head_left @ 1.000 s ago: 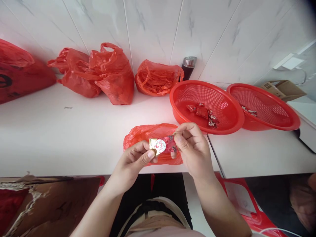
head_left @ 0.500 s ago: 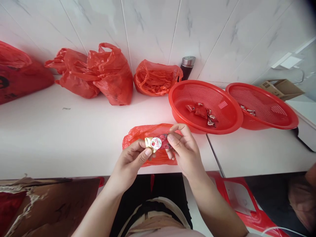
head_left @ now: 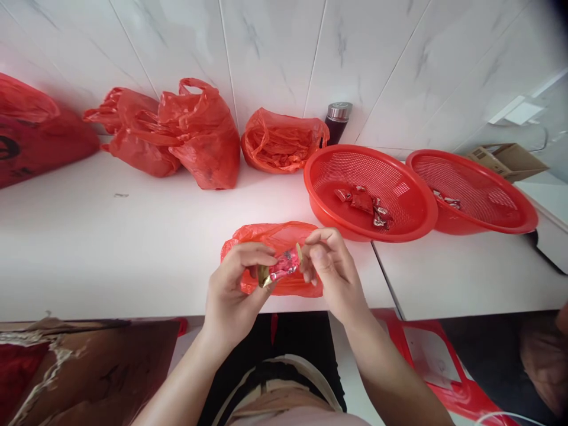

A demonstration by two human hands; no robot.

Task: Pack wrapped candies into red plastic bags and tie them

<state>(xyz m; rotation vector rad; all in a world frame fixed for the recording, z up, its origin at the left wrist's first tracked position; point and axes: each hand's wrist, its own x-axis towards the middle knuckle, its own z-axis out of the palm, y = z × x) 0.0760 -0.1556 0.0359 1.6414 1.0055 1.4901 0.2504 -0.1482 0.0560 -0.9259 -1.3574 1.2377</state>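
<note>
A small wrapped candy (head_left: pixel 284 264), pink-red with gold ends, is held above a red plastic bag (head_left: pixel 284 234). My left hand (head_left: pixel 237 284) pinches its left end between thumb and fingers. Beside the gold right end is my right hand (head_left: pixel 335 272), its fingers loosely bent and the thumb off the wrapper. Whether a right fingertip brushes the candy cannot be made out. Flat on the white table (head_left: pixel 155 254), the bag lies crumpled under both hands, partly covered by them.
A red basket (head_left: pixel 370 234) with several wrapped pieces stands at right, overlapping a second red basket (head_left: pixel 479 222). Along the wall are filled red bags (head_left: pixel 206 142), an open red bag (head_left: pixel 284 139) and a dark flask (head_left: pixel 337 121). A cardboard box (head_left: pixel 110 367) is at lower left.
The candy has turned over in my left hand, so its white round label no longer shows. My right thumb has come off the wrapper and my right fingers have shifted slightly right.
</note>
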